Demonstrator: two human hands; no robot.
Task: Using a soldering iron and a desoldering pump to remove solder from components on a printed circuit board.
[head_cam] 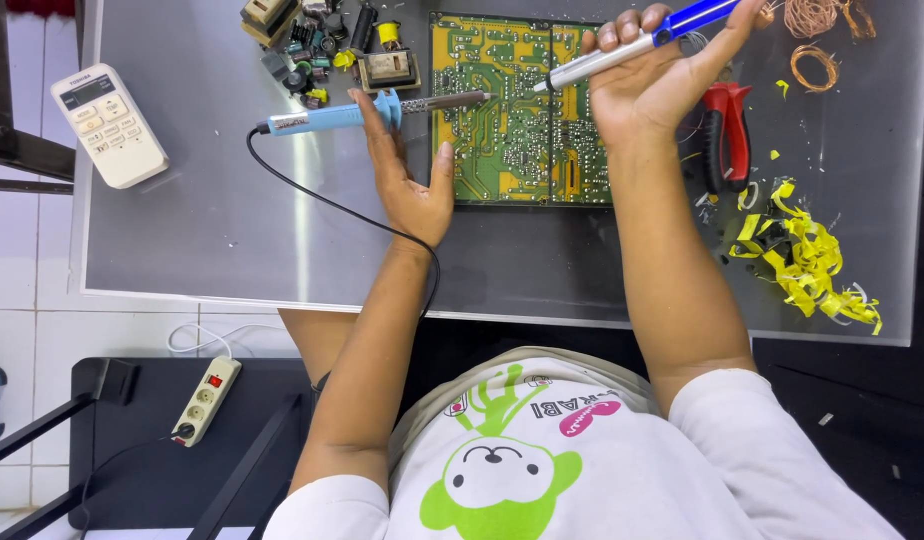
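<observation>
A soldering iron (382,108) is loosely held crosswise by the left hand (407,175), tip on the circuit board (517,110), while a solder sucker (632,45) is gripped by the right hand (662,85).

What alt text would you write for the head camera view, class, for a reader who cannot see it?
A person's left hand holds a blue soldering iron and the right hand a blue and silver desoldering pump, both tips over a green circuit board on a grey table. Removed components, red pliers, yellow tape scraps and a white remote lie around.
</observation>
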